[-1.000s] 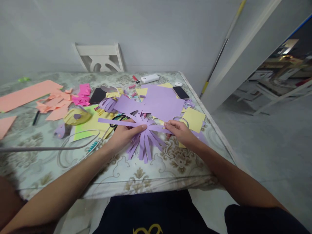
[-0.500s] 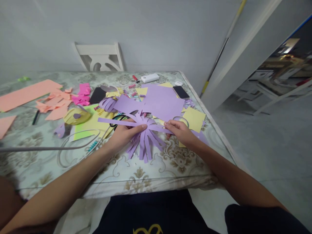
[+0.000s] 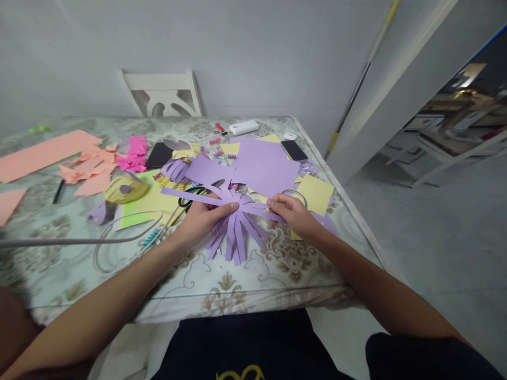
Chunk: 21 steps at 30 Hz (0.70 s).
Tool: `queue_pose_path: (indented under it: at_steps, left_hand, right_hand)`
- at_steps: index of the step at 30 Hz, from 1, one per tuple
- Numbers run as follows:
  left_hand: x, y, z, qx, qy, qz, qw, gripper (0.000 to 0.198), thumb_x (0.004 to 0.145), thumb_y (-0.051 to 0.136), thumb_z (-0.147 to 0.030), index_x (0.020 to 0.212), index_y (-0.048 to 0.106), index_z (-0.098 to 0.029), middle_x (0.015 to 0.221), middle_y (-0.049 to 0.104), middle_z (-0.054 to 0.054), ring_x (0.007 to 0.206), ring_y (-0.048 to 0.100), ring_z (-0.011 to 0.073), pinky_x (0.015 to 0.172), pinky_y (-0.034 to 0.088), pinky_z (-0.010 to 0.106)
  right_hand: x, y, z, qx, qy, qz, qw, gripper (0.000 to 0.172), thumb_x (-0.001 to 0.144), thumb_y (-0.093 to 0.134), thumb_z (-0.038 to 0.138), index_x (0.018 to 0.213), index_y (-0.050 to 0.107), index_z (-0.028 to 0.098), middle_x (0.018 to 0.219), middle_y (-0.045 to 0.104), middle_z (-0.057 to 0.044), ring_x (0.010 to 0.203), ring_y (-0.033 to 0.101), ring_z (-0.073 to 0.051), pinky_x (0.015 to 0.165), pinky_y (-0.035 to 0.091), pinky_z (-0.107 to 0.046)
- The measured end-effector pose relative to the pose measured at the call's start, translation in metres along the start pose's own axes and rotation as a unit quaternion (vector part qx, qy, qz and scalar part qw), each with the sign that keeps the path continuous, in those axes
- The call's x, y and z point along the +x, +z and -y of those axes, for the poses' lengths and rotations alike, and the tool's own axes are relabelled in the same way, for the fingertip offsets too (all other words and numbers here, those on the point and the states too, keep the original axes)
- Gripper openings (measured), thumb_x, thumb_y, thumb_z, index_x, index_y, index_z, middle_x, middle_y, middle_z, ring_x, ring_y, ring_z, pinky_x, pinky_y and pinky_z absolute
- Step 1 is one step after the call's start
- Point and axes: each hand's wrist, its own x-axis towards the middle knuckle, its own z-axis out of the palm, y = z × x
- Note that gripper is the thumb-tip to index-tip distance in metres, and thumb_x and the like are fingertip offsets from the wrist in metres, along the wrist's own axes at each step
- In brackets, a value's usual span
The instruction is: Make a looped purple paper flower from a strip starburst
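Observation:
A bundle of purple paper strips [image 3: 240, 232], fanned out like a starburst, is held above the near part of the table. My left hand [image 3: 202, 215] is closed on its middle, the thumb pressing on top where the strips cross. To the right, my right hand [image 3: 291, 211] pinches the end of a strip that reaches out from the fan. Behind the strips lie large purple paper sheets [image 3: 265, 166]. Black-handled scissors [image 3: 190, 194] lie partly hidden behind my left hand.
Yellow paper [image 3: 317, 192] and a dark phone [image 3: 294, 150] lie at the right. A white power bank [image 3: 244, 127] is at the back. Orange paper [image 3: 49, 153], pink paper [image 3: 134, 154], a yellow paper ball [image 3: 124, 189] and a grey cable [image 3: 71, 242] occupy the left.
Both hands keep nearly the same place and hold. The right fingers have shifted very slightly on the strip; the fan of strips looks almost unchanged.

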Motion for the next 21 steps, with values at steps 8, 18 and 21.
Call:
queue_pose_path:
  at_steps: [8, 18, 21]
  left_hand:
    - [0.0012, -0.0023, 0.0035, 0.006, 0.000, -0.004, 1.000, 0.037, 0.074, 0.082, -0.045, 0.066, 0.060, -0.017, 0.063, 0.053, -0.002, 0.058, 0.047, 0.0113, 0.055, 0.036, 0.025]
    - [-0.0012, 0.0015, -0.0054, 0.019, 0.005, -0.001, 1.000, 0.036, 0.073, 0.082, -0.045, 0.065, 0.061, -0.016, 0.061, 0.053, -0.002, 0.057, 0.046, 0.0120, 0.054, 0.035, 0.025]
    - [-0.0002, 0.0011, -0.0041, 0.026, 0.009, 0.001, 1.000, 0.035, 0.073, 0.082, -0.045, 0.068, 0.063, -0.015, 0.064, 0.057, 0.000, 0.060, 0.048, 0.0127, 0.055, 0.036, 0.025]
  right_hand:
    - [0.0001, 0.0003, -0.0004, 0.013, 0.012, -0.006, 1.000, 0.044, 0.076, 0.077, 0.063, 0.078, 0.062, 0.022, 0.071, 0.059, 0.002, 0.062, 0.055, -0.014, 0.060, 0.051, -0.029]
    - [0.0013, -0.0012, -0.0030, 0.009, 0.013, -0.003, 1.000, 0.043, 0.078, 0.077, 0.063, 0.077, 0.064, 0.022, 0.070, 0.058, 0.002, 0.063, 0.055, -0.015, 0.059, 0.051, -0.028]
    - [0.0012, -0.0014, -0.0037, 0.005, 0.016, -0.006, 1.000, 0.041, 0.078, 0.076, 0.062, 0.079, 0.065, 0.022, 0.072, 0.059, 0.001, 0.066, 0.057, -0.015, 0.060, 0.051, -0.028]
